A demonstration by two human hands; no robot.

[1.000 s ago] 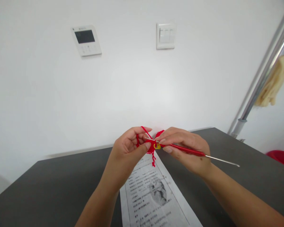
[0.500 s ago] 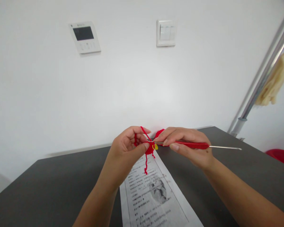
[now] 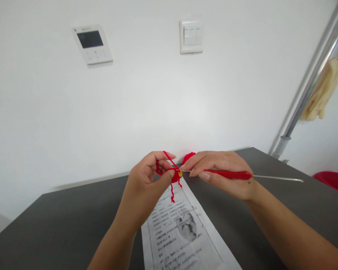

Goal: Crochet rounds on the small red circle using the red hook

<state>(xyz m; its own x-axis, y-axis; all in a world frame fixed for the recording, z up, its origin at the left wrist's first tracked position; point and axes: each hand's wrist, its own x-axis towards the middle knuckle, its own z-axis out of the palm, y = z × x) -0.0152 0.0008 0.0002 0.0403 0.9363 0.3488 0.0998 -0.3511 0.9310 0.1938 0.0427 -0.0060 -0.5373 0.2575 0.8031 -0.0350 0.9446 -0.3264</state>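
My left hand (image 3: 148, 176) pinches a small red crochet piece (image 3: 175, 176) between thumb and fingers, with red yarn (image 3: 166, 158) looped over the index finger. A yellow stitch marker (image 3: 180, 173) sits on the piece, and a short yarn tail hangs below it. My right hand (image 3: 222, 170) grips a crochet hook with a red handle (image 3: 231, 174); its metal tip points into the piece and the bare metal end sticks out to the right. A red yarn ball (image 3: 188, 156) peeks out behind my right fingers.
A printed paper sheet (image 3: 183, 232) lies on the dark table (image 3: 59, 225) under my hands. The white wall carries a display panel (image 3: 91, 44) and a light switch (image 3: 190, 36). A metal pole (image 3: 304, 97) with a cloth stands at the right, beside a red object (image 3: 332, 182).
The crochet hook has levelled out to nearly horizontal and drawn back to the right a little. The view has shifted slightly, and both hands keep their grips.
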